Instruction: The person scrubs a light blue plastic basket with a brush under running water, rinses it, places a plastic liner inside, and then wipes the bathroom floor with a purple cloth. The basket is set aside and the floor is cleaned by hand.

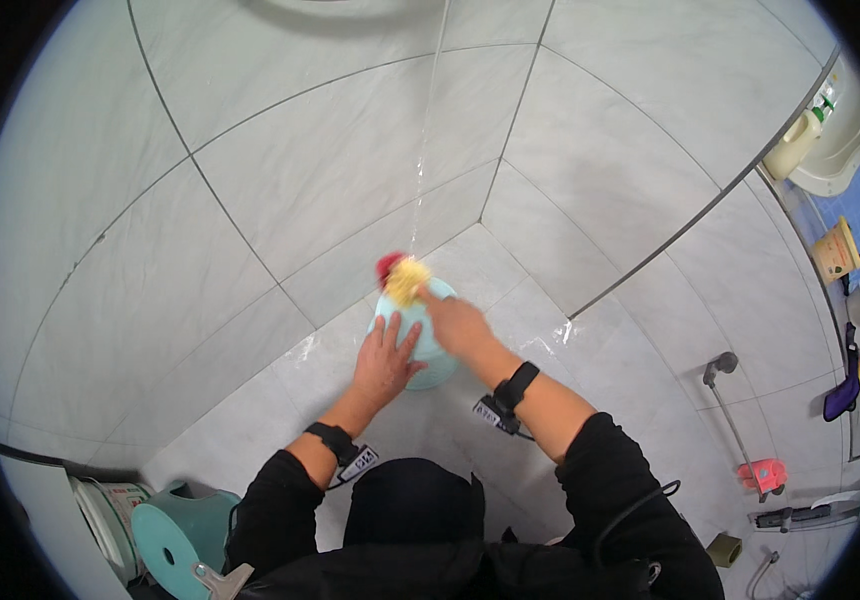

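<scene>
A pale turquoise plastic item with a rounded outline (433, 367) is on the grey tiled floor, near the wall. My left hand (387, 356) lies on it with the fingers spread, palm down. In my right hand (456, 322) is a yellow fluffy cloth or sponge (407, 283), pressed at the item's far end. A red fluffy piece (389, 266) shows beside the yellow one. From above, a thin stream of water (421, 169) falls close to them. Both wrists wear black straps with small tagged devices.
Grey tiled walls meet in a corner ahead. At the lower left stand a turquoise stool (167, 551) and a white bucket-like container (111, 517). On the right are a shower head (726, 364), a pink holder (764, 476), a cream bottle (794, 146) and a yellowish tub (836, 251).
</scene>
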`<state>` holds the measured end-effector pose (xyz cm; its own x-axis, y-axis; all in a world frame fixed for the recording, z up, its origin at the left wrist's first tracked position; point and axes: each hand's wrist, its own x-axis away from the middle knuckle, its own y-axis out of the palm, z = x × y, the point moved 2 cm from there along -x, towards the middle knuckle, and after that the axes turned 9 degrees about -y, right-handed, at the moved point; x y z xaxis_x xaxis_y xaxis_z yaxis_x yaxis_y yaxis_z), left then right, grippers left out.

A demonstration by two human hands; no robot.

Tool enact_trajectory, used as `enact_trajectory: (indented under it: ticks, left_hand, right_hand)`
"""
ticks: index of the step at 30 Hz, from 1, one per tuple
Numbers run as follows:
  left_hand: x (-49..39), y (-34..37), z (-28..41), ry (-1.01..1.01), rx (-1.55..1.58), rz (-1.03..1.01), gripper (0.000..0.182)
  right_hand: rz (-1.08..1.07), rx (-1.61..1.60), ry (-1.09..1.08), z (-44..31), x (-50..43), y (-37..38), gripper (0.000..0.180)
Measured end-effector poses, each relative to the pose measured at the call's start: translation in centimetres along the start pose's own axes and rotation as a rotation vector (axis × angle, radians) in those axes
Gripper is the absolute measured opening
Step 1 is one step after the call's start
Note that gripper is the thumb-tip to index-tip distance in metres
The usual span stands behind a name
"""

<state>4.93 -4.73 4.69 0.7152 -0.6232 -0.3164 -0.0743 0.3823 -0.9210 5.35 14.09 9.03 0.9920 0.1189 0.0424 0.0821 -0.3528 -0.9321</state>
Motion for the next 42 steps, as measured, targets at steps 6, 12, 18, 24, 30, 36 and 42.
enact_trajectory:
  ticks: [6,12,18,24,30,36,42]
  left_hand:
    - [1.1,1.2,2.1,0.016,-0.058,0.1,0.077]
    - [0.5,2.3,2.9,0.044,-0.11,0.049,0.08]
    - [0.4,2.1,3.0,0.062,-0.134,0.129,0.079]
    - [0.4,1.5,3.4,0.037,-0.118,0.073,0.078]
    - [0.3,-0.6,1.9,0.043,0.064,-0.04,0.076]
    - [0.9,-0.5,0.9,0.164,0.051,0.043,0.074]
    - [0.2,1.1,2.0,0.011,0.034,0.209,0.079]
  right_hand:
    - [0.143,0.0,0.29,-0.8,0.5,-1.7,0.057]
    - [0.024,0.074,0.01,-0.7,0.2,-0.1,0.061]
    - [0.131,0.195,0.093,0.4,1.4,1.0,0.059]
    - [0.14,0.15,0.153,2.5,1.7,-1.8,0.05]
    - [0.082,-0.003,0.226,5.6,4.0,-2.8,0.053]
    - [0.086,-0.036,0.06,-0.4,3.4,0.4,0.055]
    - [0.112,0.042,0.067,-1.3,1.5,0.2,0.057]
